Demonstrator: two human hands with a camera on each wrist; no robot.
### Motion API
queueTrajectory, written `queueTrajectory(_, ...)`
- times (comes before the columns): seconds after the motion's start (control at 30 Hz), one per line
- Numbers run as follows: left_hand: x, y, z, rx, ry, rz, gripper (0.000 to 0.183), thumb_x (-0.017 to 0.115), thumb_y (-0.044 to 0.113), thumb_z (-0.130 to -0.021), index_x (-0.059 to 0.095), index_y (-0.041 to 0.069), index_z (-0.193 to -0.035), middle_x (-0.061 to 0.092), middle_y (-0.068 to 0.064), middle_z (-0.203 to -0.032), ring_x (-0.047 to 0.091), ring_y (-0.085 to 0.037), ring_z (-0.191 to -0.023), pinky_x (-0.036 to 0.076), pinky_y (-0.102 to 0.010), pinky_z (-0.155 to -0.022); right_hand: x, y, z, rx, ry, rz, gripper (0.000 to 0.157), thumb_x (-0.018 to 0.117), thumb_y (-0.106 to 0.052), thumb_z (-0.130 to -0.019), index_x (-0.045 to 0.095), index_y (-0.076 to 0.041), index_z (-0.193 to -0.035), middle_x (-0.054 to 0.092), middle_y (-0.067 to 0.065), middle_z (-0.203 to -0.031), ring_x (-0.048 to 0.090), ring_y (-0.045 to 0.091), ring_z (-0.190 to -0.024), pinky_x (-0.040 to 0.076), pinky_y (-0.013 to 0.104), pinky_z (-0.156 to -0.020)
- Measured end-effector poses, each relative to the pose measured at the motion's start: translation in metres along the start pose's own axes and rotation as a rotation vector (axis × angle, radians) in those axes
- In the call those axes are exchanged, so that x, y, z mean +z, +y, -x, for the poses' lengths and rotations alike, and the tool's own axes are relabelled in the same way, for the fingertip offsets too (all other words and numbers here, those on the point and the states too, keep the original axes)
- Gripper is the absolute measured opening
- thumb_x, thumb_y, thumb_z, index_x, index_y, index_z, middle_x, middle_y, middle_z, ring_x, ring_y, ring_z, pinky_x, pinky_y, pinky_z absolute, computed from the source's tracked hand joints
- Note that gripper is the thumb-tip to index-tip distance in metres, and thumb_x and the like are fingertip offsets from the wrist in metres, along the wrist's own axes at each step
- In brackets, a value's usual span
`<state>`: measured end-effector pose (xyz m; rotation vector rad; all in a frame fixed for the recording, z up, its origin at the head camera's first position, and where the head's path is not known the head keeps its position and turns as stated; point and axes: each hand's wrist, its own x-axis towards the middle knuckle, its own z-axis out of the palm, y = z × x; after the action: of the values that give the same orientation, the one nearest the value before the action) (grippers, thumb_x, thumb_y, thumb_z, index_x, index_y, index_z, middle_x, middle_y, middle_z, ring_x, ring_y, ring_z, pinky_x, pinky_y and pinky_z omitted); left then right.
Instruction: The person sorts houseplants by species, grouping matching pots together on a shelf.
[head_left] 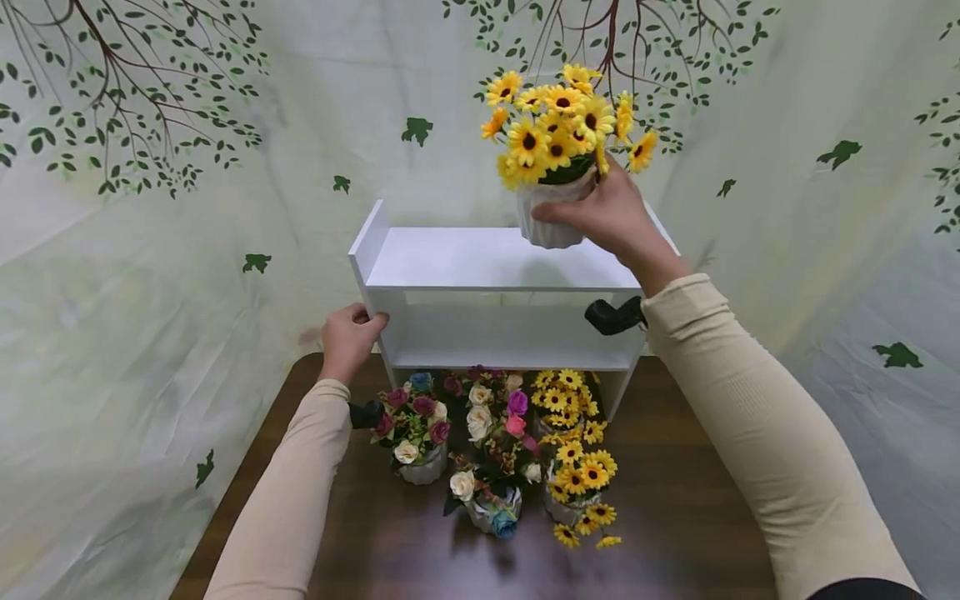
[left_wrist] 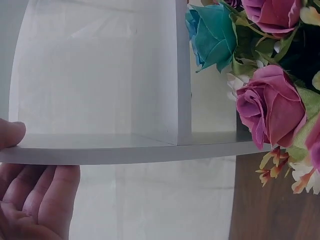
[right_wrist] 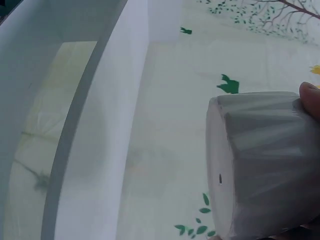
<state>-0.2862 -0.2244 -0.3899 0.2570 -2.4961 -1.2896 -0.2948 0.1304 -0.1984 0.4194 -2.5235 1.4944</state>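
My right hand (head_left: pixel 611 212) grips a white ribbed pot of yellow sunflowers (head_left: pixel 555 137), held up above the top board of a white shelf (head_left: pixel 450 258). In the right wrist view the pot (right_wrist: pixel 270 160) shows its flat base, apart from the shelf board (right_wrist: pixel 102 130). My left hand (head_left: pixel 351 340) pinches the shelf's left side panel. The left wrist view shows the thumb on one face of that panel (left_wrist: pixel 125 155) and the fingers on the other.
In front of the shelf on the dark wooden table (head_left: pixel 675 500) stand a pot of mixed roses (head_left: pixel 420 429), pots of roses in the middle (head_left: pixel 491 492) and pots of sunflowers (head_left: pixel 577 475) at the right. A leaf-printed curtain (head_left: pixel 187 292) hangs behind.
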Motion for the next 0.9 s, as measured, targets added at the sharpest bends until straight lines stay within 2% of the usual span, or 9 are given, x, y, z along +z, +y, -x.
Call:
queueTrajectory(0.27, -0.002, 0.001, -0.001, 0.004, -0.009, 0.025, 0.036, 0.063, 0.026, -0.091, 0.071, 0.001, -0.115, 0.072, -0.023, -0.116, 0.069, -0.036, -0.108, 0.056, -0.047, -0.088, 0.036, -0.015, -0.028, 0.011, 0.009, -0.134, 0.086, 0.088, -0.017, -0.07, 0.043, -0.027, -0.143, 0.052, 0.0, -0.144, 0.048, 0.014, -0.131, 0.039, 0.036, -0.112)
queueTrajectory(0.4, -0.001, -0.001, 0.0, -0.006, -0.008, 0.018, 0.035, 0.063, 0.027, -0.091, 0.071, 0.001, -0.112, 0.073, -0.022, -0.114, 0.07, -0.035, -0.105, 0.055, -0.039, -0.08, 0.061, -0.019, -0.035, 0.025, 0.026, -0.16, 0.084, 0.088, -0.016, -0.07, 0.045, -0.025, -0.142, 0.054, 0.0, -0.142, 0.05, 0.014, -0.129, 0.041, 0.035, -0.111)
queueTrajectory(0.53, -0.004, -0.003, 0.002, -0.015, 0.022, 0.002, 0.032, 0.063, 0.026, -0.091, 0.071, 0.001, -0.109, 0.074, -0.021, -0.111, 0.07, -0.034, -0.102, 0.051, -0.031, -0.073, 0.093, -0.022, -0.036, 0.07, 0.05, -0.192, 0.084, 0.088, -0.021, -0.07, 0.043, -0.021, -0.141, 0.055, 0.001, -0.141, 0.052, 0.015, -0.128, 0.042, 0.035, -0.11)
queueTrajectory(0.63, -0.004, -0.003, 0.003, -0.005, 0.03, -0.006, 0.032, 0.063, 0.026, -0.09, 0.072, 0.001, -0.108, 0.074, -0.022, -0.11, 0.07, -0.034, -0.101, 0.052, -0.032, -0.074, 0.113, -0.023, -0.034, 0.118, 0.052, -0.185, 0.086, 0.089, -0.026, -0.069, 0.04, -0.019, -0.141, 0.055, 0.002, -0.141, 0.052, 0.016, -0.129, 0.043, 0.034, -0.11)
queueTrajectory(0.7, -0.002, -0.002, 0.002, 0.004, 0.025, -0.017, 0.032, 0.063, 0.026, -0.09, 0.072, 0.001, -0.107, 0.074, -0.021, -0.11, 0.07, -0.035, -0.1, 0.053, -0.035, -0.075, 0.123, -0.024, -0.033, 0.121, 0.046, -0.179, 0.087, 0.089, -0.027, -0.07, 0.039, -0.018, -0.141, 0.055, 0.002, -0.141, 0.052, 0.017, -0.129, 0.043, 0.035, -0.109)
queueTrajectory(0.9, 0.0, 0.003, 0.001, 0.012, 0.043, -0.04, 0.029, 0.062, 0.025, -0.088, 0.073, 0.001, -0.102, 0.074, -0.021, -0.104, 0.069, -0.035, -0.094, 0.054, -0.044, -0.078, 0.141, -0.031, -0.034, 0.063, -0.009, -0.173, 0.085, 0.089, -0.028, -0.07, 0.042, -0.021, -0.141, 0.056, 0.002, -0.139, 0.053, 0.017, -0.128, 0.044, 0.036, -0.108)
